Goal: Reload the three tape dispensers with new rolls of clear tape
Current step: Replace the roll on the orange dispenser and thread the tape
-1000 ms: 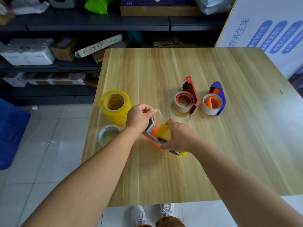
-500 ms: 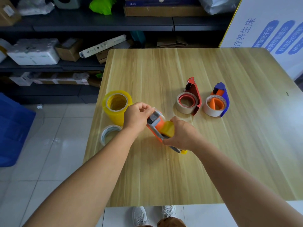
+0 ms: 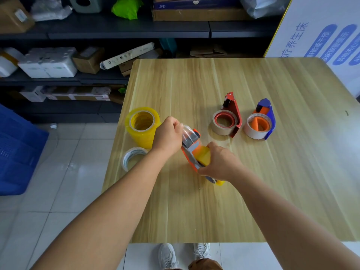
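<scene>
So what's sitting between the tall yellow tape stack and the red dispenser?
In the head view, the left hand and the orange dispenser it is working on lie between the yellow tape stack and the red dispenser.

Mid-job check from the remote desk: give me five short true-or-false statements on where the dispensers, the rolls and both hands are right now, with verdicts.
1. Both hands hold the orange dispenser. True: the left hand is at its front end, the right hand around its roll end.
2. The red dispenser lies left of the blue dispenser. True.
3. The tall yellow tape stack stands at the table's right edge. False: it stands near the left edge.
4. The red and blue dispensers are being held. False: both lie untouched on the table.
5. A thin roll lies flat, nearer the person than the yellow stack. True.
</scene>
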Demonstrator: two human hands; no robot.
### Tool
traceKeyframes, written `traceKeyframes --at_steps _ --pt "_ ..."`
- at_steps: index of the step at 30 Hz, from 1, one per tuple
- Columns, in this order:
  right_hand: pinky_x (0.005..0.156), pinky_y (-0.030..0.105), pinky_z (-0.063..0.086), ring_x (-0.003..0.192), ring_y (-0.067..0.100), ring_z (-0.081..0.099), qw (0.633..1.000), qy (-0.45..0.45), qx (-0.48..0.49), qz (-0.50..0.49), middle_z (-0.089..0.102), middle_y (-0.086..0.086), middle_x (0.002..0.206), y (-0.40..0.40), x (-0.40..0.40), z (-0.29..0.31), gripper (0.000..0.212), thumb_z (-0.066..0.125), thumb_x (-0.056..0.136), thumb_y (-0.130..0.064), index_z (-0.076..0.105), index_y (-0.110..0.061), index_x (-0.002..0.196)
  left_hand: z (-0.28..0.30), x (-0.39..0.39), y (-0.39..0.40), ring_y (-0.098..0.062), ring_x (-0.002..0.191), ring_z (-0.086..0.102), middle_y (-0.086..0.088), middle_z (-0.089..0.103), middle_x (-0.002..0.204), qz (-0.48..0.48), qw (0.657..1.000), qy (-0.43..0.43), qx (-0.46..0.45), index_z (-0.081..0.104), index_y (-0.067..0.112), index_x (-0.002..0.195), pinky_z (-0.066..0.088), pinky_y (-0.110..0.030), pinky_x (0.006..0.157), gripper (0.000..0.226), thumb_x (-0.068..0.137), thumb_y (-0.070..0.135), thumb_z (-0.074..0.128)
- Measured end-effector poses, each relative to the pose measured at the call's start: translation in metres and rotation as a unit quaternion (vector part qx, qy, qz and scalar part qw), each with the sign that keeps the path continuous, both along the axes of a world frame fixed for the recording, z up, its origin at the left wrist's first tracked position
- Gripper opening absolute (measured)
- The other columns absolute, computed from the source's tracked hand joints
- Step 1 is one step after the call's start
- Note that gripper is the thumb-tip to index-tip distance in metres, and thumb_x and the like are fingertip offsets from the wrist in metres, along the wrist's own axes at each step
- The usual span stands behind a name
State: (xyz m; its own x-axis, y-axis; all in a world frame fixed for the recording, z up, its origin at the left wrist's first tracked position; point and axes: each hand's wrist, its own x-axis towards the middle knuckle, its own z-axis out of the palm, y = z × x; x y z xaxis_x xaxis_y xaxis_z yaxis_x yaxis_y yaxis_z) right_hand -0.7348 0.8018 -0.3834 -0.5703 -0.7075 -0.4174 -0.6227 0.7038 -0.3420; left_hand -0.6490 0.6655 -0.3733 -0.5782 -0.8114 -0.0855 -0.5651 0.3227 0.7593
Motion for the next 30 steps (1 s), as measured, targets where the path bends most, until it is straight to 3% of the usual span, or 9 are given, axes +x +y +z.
traceKeyframes --at_steps 8,10,14,18,23,26,28,30 --pt "0.064 0.034 0.048 0.09 0.028 0.061 0.999 0.038 -0.027 -0.004 0.058 0.007 0.111 0.003 0.008 -0.004 0.077 0.07 0.075 -0.045 0.028 -0.021 0.134 0.003 -0.003 0.005 -0.025 0.082 0.058 -0.002 0.061 0.086 0.009 1.0 0.012 0.02 0.051 0.014 0.088 0.048 -0.034 0.071 0.013 0.096 0.024 0.046" --pt "0.062 0.033 0.047 0.086 0.027 0.06 0.998 0.047 -0.029 -0.014 0.056 0.006 0.107 0.004 0.012 -0.007 0.074 0.07 0.074 -0.047 0.029 -0.021 0.129 0.003 -0.002 0.008 -0.025 0.082 0.064 0.0 0.065 0.083 -0.002 0.999 0.031 0.042 0.051 0.017 0.086 0.053 -0.04 0.075 0.014 0.094 0.027 0.048" --pt "0.062 0.033 0.044 0.089 0.026 0.059 0.997 0.065 -0.007 -0.03 0.056 0.005 0.105 0.003 0.015 -0.01 0.066 0.071 0.074 -0.047 0.035 -0.017 0.121 0.01 -0.001 0.013 -0.019 0.076 0.058 0.009 0.057 0.071 -0.023 1.0 0.019 0.009 0.052 0.015 0.088 0.045 -0.03 0.066 0.014 0.095 0.026 0.049" --pt "0.063 0.034 0.042 0.09 0.025 0.059 0.997 0.064 0.007 -0.043 0.059 0.006 0.106 0.003 0.014 -0.01 0.055 0.069 0.078 -0.045 0.041 -0.013 0.112 0.013 0.0 0.015 -0.025 0.083 0.063 -0.005 0.069 0.088 -0.044 0.999 0.013 -0.022 0.051 0.015 0.088 0.051 -0.038 0.073 0.015 0.096 0.027 0.048" --pt "0.06 0.032 0.039 0.078 0.023 0.05 0.997 0.056 -0.004 -0.049 0.058 0.005 0.105 0.007 0.013 -0.006 0.048 0.064 0.081 -0.048 0.038 -0.014 0.104 0.023 -0.002 0.018 -0.027 0.087 0.059 -0.006 0.062 0.091 -0.043 0.998 0.003 -0.046 0.05 0.011 0.093 0.043 -0.033 0.071 0.017 0.098 0.026 0.044" --pt "0.061 0.032 0.041 0.08 0.022 0.051 0.996 0.05 -0.032 -0.061 0.059 0.003 0.105 0.007 0.014 -0.004 0.054 0.063 0.077 -0.058 0.035 -0.017 0.098 0.031 -0.005 0.018 -0.03 0.09 0.059 -0.007 0.062 0.094 -0.028 0.999 0.007 -0.038 0.05 0.008 0.097 0.048 -0.038 0.076 0.021 0.099 0.027 0.042" --pt "0.068 0.034 0.045 0.091 0.023 0.057 0.993 0.034 -0.076 -0.089 0.059 0.002 0.107 0.005 0.016 -0.001 0.067 0.062 0.071 -0.068 0.04 -0.018 0.111 0.037 -0.007 0.017 -0.032 0.092 0.061 -0.013 0.065 0.099 -0.016 0.999 0.02 -0.028 0.049 0.008 0.096 0.05 -0.044 0.081 0.021 0.099 0.027 0.041" --pt "0.076 0.038 0.05 0.1 0.025 0.059 0.985 0.045 -0.129 -0.105 0.059 0.003 0.113 0.002 0.018 0.001 0.084 0.062 0.069 -0.071 0.032 -0.025 0.132 0.043 -0.009 0.016 -0.032 0.093 0.06 -0.015 0.066 0.1 -0.004 0.999 0.03 -0.02 0.049 0.007 0.096 0.049 -0.044 0.082 0.021 0.099 0.026 0.04"
